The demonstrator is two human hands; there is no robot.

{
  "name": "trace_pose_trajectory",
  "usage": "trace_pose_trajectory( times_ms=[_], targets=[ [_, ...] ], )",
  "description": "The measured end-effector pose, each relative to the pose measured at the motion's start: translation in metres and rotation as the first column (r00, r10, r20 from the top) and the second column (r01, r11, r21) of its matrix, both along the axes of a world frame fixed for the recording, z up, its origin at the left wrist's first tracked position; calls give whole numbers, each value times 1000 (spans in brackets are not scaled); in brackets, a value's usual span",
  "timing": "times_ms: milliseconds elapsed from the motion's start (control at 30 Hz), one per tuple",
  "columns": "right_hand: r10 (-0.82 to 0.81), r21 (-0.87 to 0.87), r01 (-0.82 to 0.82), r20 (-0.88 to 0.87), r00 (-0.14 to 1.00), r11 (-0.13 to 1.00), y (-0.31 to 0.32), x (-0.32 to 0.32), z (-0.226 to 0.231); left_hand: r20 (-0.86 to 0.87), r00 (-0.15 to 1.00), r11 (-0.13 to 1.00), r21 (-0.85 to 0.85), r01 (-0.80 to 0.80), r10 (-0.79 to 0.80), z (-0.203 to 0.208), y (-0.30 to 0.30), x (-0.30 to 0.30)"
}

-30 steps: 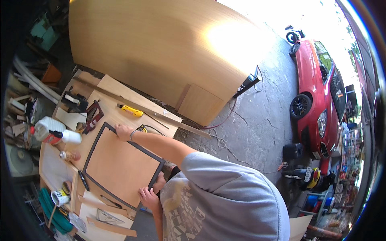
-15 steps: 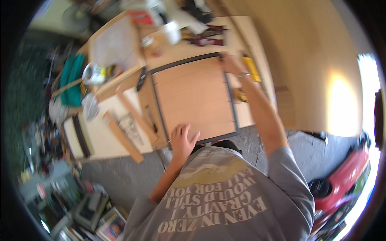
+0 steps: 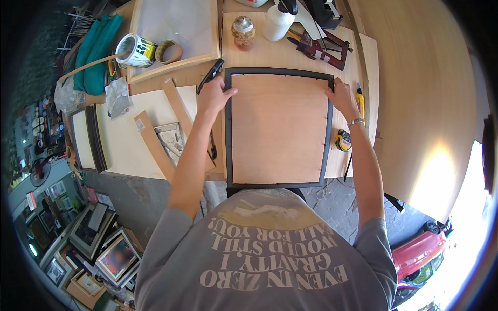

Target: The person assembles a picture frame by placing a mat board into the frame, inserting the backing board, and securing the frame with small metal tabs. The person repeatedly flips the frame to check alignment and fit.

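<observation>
A dark picture frame (image 3: pixel 229 140) lies back side up on the worktable, its near edge against my body. A light brown backing board (image 3: pixel 280 129) fills it, and small dark tabs show along the inner edges. My left hand (image 3: pixel 213 97) grips the left rail near the far corner, thumb on top. Across from it, my right hand (image 3: pixel 343 99) grips the right rail near the other far corner. The fingertips beneath or outside the rails are partly hidden.
Beside the frame lie a tape measure (image 3: pixel 343 140), a yellow cutter (image 3: pixel 360 101) and a black-handled tool (image 3: pixel 210 75). Farther off are a dark red staple gun (image 3: pixel 327 54), a white bottle (image 3: pixel 278 23), a glass jar (image 3: pixel 243 32) and a paint can (image 3: pixel 136 51). Wooden strips (image 3: pixel 154 145) lie left.
My left hand has gone from the board's near left part to the far left of the frame. My right hand stays at the far right corner. The view has turned and sharpened.
</observation>
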State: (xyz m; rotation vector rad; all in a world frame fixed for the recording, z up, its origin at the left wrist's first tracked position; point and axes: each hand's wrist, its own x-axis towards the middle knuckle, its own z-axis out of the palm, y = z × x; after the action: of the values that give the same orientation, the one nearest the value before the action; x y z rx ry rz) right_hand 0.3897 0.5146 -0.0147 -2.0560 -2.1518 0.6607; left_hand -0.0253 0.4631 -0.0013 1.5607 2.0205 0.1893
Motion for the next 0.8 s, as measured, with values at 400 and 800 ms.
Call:
trace_pose_trajectory(
  times_ms=[400,800],
  targets=[
    [206,288,-211,48,977,934,5,-7,21,70,993,995,-23,92,-90,3,10,-12],
    [506,96,-502,-22,862,860,38,-24,4,29,1000,995,-96,1,2,21,5,-15]
  ],
)
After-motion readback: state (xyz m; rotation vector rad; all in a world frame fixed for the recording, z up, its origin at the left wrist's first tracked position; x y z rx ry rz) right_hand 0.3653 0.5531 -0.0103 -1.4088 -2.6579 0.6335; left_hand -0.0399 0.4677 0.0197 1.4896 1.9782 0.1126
